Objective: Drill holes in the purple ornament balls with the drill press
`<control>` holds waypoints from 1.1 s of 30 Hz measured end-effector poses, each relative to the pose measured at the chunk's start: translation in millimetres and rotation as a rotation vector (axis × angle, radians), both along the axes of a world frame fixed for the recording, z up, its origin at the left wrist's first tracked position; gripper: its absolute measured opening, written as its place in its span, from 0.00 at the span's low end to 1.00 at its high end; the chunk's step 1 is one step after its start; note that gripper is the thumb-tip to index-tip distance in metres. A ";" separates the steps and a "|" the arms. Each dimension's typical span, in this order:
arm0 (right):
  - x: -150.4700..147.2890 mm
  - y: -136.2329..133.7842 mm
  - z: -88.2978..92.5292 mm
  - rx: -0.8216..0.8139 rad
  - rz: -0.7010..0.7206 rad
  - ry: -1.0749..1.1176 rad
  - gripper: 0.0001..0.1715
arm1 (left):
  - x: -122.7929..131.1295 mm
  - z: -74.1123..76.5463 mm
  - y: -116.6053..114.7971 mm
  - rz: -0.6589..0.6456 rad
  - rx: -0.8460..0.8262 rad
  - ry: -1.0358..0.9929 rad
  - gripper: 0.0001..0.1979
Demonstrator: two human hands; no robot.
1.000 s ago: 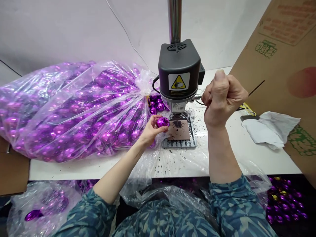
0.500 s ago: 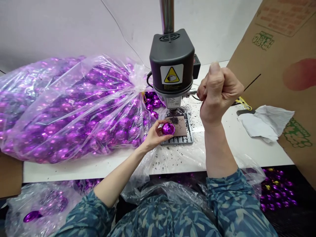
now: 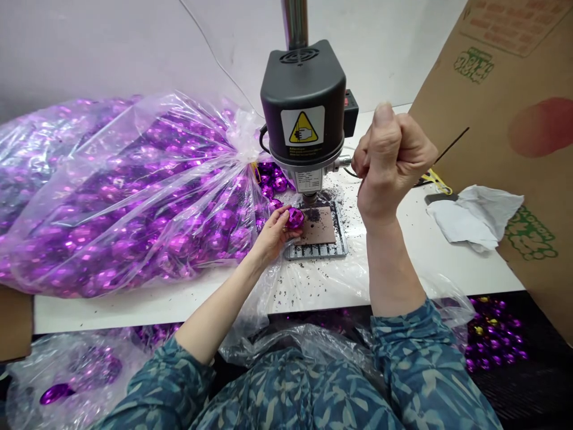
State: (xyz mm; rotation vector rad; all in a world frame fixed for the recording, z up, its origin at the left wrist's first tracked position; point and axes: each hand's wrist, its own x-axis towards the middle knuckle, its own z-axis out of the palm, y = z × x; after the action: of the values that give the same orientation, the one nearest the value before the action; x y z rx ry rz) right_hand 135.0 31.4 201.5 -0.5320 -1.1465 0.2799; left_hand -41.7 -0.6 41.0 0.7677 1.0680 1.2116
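Between the thumb and fingers of my left hand point(image 3: 275, 234) is a shiny purple faceted ball point(image 3: 295, 218). The ball is over the left side of a brown board point(image 3: 323, 227), which lies on the slotted metal base point(image 3: 316, 253) of a small drill press. The press has a black motor head point(image 3: 304, 89) with a yellow hand-warning sticker. My right hand point(image 3: 393, 158) is closed in a fist at the feed lever point(image 3: 344, 162) on the press's right side; the fist hides the lever's outer part. Dark shavings point(image 3: 317, 214) lie on the board around the tool.
A large clear bag point(image 3: 134, 197) of purple balls fills the left of the white table point(image 3: 156, 307). Loose purple balls point(image 3: 273, 177) lie behind my left hand. Crumpled white paper point(image 3: 474, 216) and a yellow-handled tool point(image 3: 436, 180) are at right, by a cardboard box point(image 3: 492, 131).
My left hand has drawn the ball leftward, off the middle of the board toward the bag, and turned it. My right hand stays at the lever. The whole view has shifted slightly.
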 end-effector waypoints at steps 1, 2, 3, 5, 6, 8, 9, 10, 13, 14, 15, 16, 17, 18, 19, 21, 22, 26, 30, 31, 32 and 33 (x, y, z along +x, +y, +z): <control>-0.3 -0.4 0.1 -0.005 -0.007 -0.006 0.37 | 0.5 -0.1 0.3 -0.004 -0.001 0.002 0.23; -0.5 -0.8 0.3 -0.003 -0.009 -0.009 0.37 | 1.4 0.0 0.2 -0.007 0.002 0.016 0.24; -0.7 -1.1 0.3 0.005 -0.004 -0.008 0.37 | 2.5 0.2 -0.2 -0.010 0.009 0.038 0.26; -0.7 -1.2 0.0 0.027 0.013 0.002 0.36 | 5.2 0.4 -1.3 -0.026 0.033 0.089 0.31; -0.5 -1.0 -0.5 0.039 0.030 0.008 0.35 | 6.6 0.3 -1.7 -0.037 0.048 0.115 0.33; 0.0 -0.1 -1.8 0.059 0.073 0.023 0.34 | 9.4 -0.7 -2.0 -0.050 0.080 0.169 0.35; 0.3 0.6 -2.6 0.063 0.095 0.025 0.33 | 11.0 -1.4 -1.6 -0.048 0.092 0.198 0.34; 0.6 1.2 -3.2 0.066 0.109 0.027 0.33 | 12.6 -2.2 -1.1 -0.043 0.102 0.226 0.34; 1.1 2.7 -4.3 0.047 0.090 0.018 0.35 | 18.4 -4.6 1.6 -0.029 0.114 0.293 0.30; 1.1 3.0 -4.4 0.037 0.074 0.013 0.36 | 20.3 -5.3 2.5 -0.026 0.114 0.312 0.29; 1.0 3.1 -4.3 0.027 0.060 0.008 0.36 | 22.1 -5.9 3.3 -0.024 0.116 0.330 0.28; 0.9 3.2 -4.1 0.016 0.049 0.006 0.37 | 23.7 -6.6 4.0 -0.020 0.122 0.349 0.28; 0.8 3.3 -4.0 0.007 0.046 0.002 0.37 | 25.1 -7.4 4.5 -0.014 0.135 0.371 0.27; 0.6 3.3 -3.9 0.005 0.046 0.001 0.38 | 26.4 -8.3 4.7 -0.004 0.153 0.398 0.27; 0.4 3.3 -3.8 0.009 0.050 0.003 0.38 | 27.5 -9.1 4.8 0.011 0.178 0.428 0.27; -0.2 3.0 -3.6 0.023 0.051 0.011 0.37 | 30.0 -10.4 4.2 0.043 0.230 0.495 0.28; -0.5 2.4 -3.3 0.019 0.043 0.014 0.37 | 31.5 -10.6 3.5 0.053 0.253 0.530 0.28; -1.4 -1.4 -0.7 -0.031 0.016 0.011 0.38 | 38.8 -8.4 0.2 0.077 0.319 0.668 0.28; -0.5 -3.3 1.8 0.052 0.079 0.045 0.37 | 42.7 -8.0 -0.9 0.056 0.340 0.655 0.26; 0.0 -2.9 1.7 0.059 0.084 0.042 0.36 | 42.5 -9.2 -0.6 0.047 0.346 0.638 0.26; 0.4 -2.3 1.1 0.060 0.083 0.033 0.36 | 42.0 -10.7 0.0 0.042 0.357 0.627 0.27; 0.8 -1.6 -0.1 0.062 0.074 0.026 0.36 | 41.2 -12.6 0.7 0.042 0.372 0.623 0.27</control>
State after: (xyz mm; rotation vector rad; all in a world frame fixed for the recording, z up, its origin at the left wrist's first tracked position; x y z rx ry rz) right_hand 135.8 29.8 201.4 -0.4305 -1.1476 0.3132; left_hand -0.5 0.1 28.4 1.4824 1.3767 1.2547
